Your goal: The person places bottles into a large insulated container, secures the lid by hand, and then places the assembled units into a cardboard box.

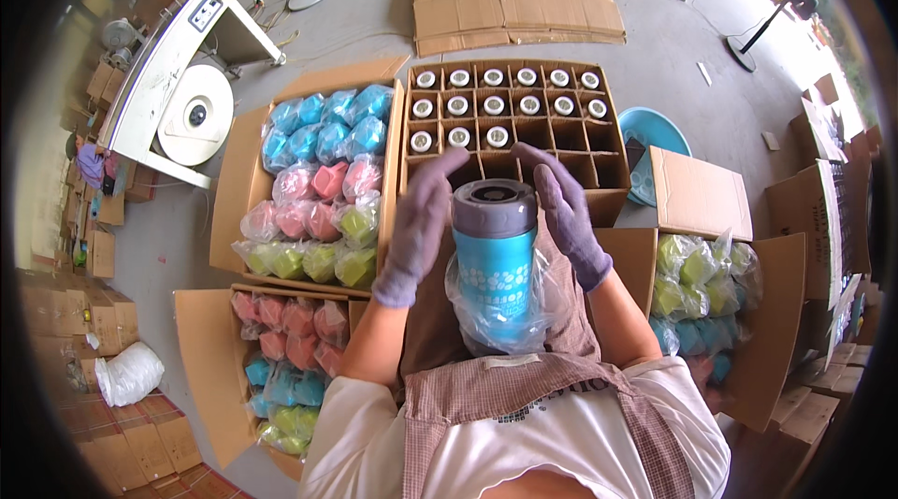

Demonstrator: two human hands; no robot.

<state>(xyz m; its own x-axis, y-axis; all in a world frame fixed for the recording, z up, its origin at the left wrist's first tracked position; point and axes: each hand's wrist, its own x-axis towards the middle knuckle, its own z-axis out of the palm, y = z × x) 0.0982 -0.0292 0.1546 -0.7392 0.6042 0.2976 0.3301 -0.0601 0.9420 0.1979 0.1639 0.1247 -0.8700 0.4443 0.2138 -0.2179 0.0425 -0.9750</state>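
A blue travel tumbler (493, 260) with a grey lid (495, 206) stands upright in front of my body, over my lap. A clear plastic bag (510, 326) is bunched around its lower part. My left hand (421, 228), in a purple-grey knit glove, is beside the tumbler on the left, fingers stretched out and a gap between. On the other side my right hand (568, 218), gloved alike, has its fingers straight and spread from the thumb; whether it touches the lid I cannot tell. Beyond the hands, a divided carton (608, 176) holds several white-capped items in its far compartments.
Open cartons of bagged blue, pink and green pieces stand at left (224, 218), lower left (201, 340) and right (772, 312). A blue basin (669, 130) sits behind the right carton. Flattened cardboard (514, 3), a white machine (178, 59) and a stand (744, 55) are farther off.
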